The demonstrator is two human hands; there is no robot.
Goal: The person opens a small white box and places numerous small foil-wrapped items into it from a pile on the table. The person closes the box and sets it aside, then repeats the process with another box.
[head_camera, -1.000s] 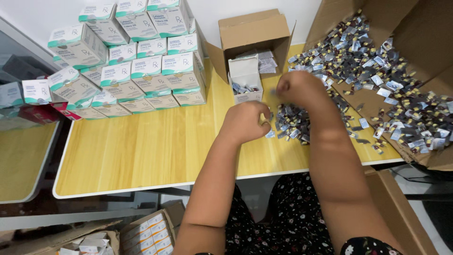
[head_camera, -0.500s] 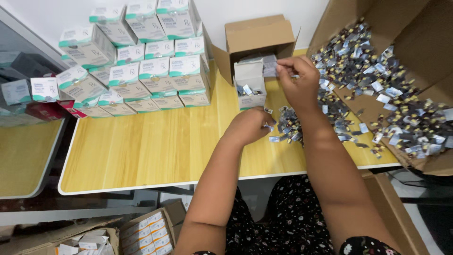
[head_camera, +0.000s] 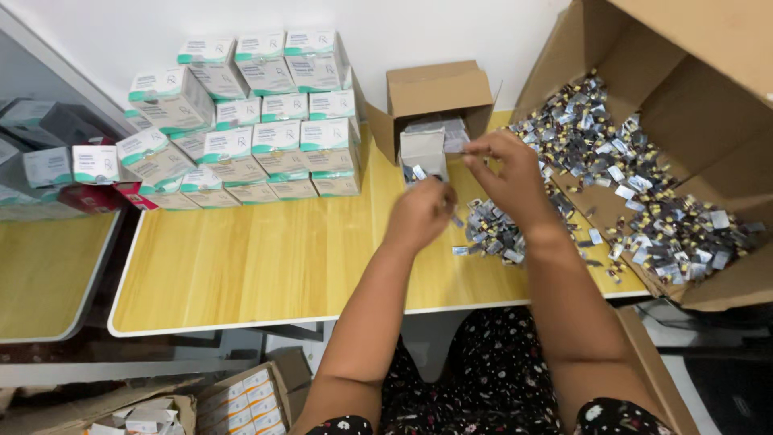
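My left hand (head_camera: 420,213) hovers above the wooden table (head_camera: 266,258), fingers curled around small silver packets, just below a small open white box (head_camera: 424,153). Up at that box's opening, my right hand (head_camera: 506,176) pinches a silver packet between thumb and fingers. A heap of small silver packets (head_camera: 491,229) lies on the table between and under both hands. An open brown carton (head_camera: 435,97) stands behind the white box.
A stack of white-and-green boxes (head_camera: 250,121) fills the table's back left. A large cardboard box (head_camera: 668,161) on its side at the right spills several silver packets. Cartons with more boxes (head_camera: 241,399) sit on the floor. A second table (head_camera: 40,274) stands at the left.
My right hand rose from the packet heap to the white box's opening with a packet. My left hand lifted off the heap and moved up toward the box.
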